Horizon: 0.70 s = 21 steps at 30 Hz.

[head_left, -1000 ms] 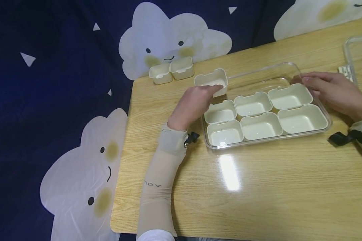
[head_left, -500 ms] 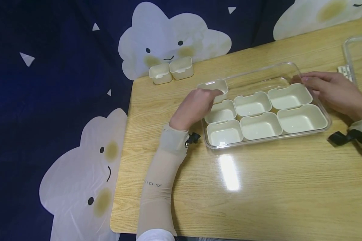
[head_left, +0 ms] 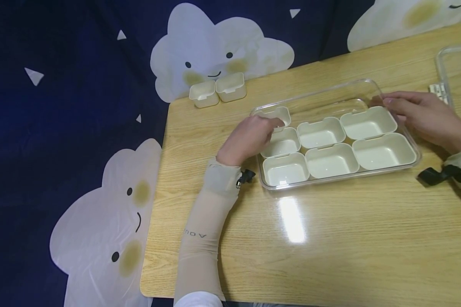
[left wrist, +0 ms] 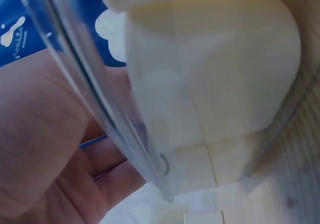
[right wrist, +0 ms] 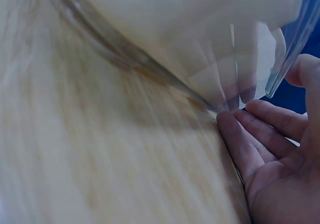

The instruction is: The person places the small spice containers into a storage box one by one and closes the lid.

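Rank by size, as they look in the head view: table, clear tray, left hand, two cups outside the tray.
Table
Clear tray
Left hand
Left cup and right cup: they look too alike to rank.

Partial lettering on a sleeve
Dark capitals (head_left: 194, 233) on the beige left sleeve (head_left: 209, 207), upside down in the head view, appear to read "AQU", the last letter curving out of sight. White script-like marks (left wrist: 18, 37) on the blue backdrop (left wrist: 37, 6), left wrist view, are too blurred to read.
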Each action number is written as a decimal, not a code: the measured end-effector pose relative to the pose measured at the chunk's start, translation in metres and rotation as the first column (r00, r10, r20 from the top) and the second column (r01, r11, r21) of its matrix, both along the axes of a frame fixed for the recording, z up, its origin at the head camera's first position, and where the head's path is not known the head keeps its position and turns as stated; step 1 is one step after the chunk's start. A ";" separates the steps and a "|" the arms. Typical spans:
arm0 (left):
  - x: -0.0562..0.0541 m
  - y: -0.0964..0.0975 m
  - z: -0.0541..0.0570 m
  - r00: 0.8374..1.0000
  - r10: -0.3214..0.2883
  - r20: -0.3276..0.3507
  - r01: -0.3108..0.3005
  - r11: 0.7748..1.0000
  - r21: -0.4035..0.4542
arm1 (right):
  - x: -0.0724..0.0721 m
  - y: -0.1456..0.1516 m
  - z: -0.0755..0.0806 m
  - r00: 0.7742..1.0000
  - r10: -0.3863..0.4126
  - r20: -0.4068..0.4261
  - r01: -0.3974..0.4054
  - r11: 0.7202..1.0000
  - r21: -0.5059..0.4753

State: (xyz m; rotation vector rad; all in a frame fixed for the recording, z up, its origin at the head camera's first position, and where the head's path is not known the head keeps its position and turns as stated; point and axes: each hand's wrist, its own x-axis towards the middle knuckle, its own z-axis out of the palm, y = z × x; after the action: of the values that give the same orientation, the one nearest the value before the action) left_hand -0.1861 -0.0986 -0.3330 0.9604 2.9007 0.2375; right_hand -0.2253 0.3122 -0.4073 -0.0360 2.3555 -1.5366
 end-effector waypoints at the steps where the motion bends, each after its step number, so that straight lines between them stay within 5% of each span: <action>1: 0.000 0.000 0.000 1.000 -0.003 0.009 0.003 1.000 0.002 | 0.000 0.000 0.000 1.000 -0.003 0.002 0.003 1.000 -0.003; 21: -0.002 0.003 -0.006 0.999 -0.048 0.011 0.047 0.999 0.018 | 0.003 0.002 0.001 1.000 0.021 -0.009 -0.020 0.999 0.028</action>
State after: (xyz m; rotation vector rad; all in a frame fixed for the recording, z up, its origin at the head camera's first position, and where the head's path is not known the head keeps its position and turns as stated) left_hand -0.1880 -0.0954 -0.3386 1.0261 2.8667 0.2649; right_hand -0.2227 0.3138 -0.4063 -0.0607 2.3763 -1.4966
